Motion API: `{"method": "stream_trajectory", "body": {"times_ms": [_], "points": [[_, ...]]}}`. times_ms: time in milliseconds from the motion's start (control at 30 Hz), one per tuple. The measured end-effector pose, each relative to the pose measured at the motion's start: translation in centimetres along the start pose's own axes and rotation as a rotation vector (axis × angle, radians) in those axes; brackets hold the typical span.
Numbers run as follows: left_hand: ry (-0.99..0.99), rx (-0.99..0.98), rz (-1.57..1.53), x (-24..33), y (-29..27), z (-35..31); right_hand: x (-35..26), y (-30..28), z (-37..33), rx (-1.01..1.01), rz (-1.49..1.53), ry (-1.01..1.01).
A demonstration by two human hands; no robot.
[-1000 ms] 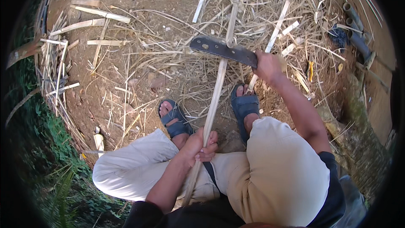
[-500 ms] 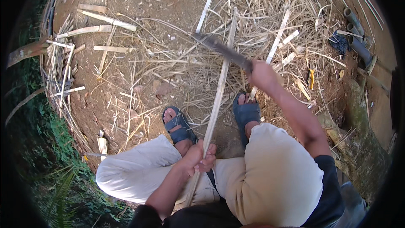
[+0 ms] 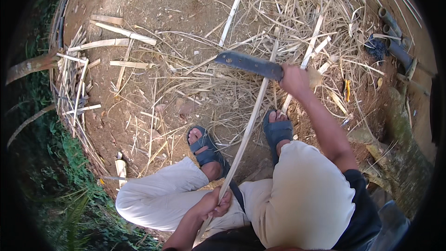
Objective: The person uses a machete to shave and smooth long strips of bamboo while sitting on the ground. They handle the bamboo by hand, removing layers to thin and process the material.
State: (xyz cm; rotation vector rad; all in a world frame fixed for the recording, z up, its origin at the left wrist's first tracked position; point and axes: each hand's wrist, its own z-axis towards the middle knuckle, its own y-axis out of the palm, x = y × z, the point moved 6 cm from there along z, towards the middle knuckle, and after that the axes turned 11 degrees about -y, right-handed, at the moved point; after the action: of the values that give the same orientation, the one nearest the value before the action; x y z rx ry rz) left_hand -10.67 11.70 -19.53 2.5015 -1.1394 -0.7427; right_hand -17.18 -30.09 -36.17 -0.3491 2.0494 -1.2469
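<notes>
A long, pale bamboo strip point(image 3: 247, 132) runs slantwise from my lap out between my sandalled feet, over the ground. Near its close end, above my thigh, my left hand point(image 3: 216, 204) is wrapped round it. My right hand point(image 3: 294, 82) grips a machete point(image 3: 251, 64) by its handle, out beyond my right foot. The dark, broad blade points left and crosses over the strip toward its far end. Whether the blade touches the strip, I cannot tell.
Tangled shavings point(image 3: 297, 14) cover the ground ahead and to the right. Loose bamboo pieces point(image 3: 123, 32) lie at the left, near a stacked pile of sticks point(image 3: 69, 83). Dark tubes point(image 3: 397, 52) and a tree trunk point(image 3: 399, 153) stand at the right; green plants point(image 3: 69, 158) edge the left.
My left hand has come nearer my body, drawing the strip back with it. The machete has turned so its flat side shows. The whole view has shifted slightly.
</notes>
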Motion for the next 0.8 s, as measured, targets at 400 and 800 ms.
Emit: {"method": "stream_trajectory", "body": {"times_ms": [400,800], "points": [[0.511,0.894,0.338,0.3,-1.7,-9.7,4.0,5.3,-8.6,0.275,0.158,0.31],[1.091,0.628,0.303,16.2,7.0,-19.3,-12.4,-18.6,-10.4,0.279,0.966,-0.147]]}}
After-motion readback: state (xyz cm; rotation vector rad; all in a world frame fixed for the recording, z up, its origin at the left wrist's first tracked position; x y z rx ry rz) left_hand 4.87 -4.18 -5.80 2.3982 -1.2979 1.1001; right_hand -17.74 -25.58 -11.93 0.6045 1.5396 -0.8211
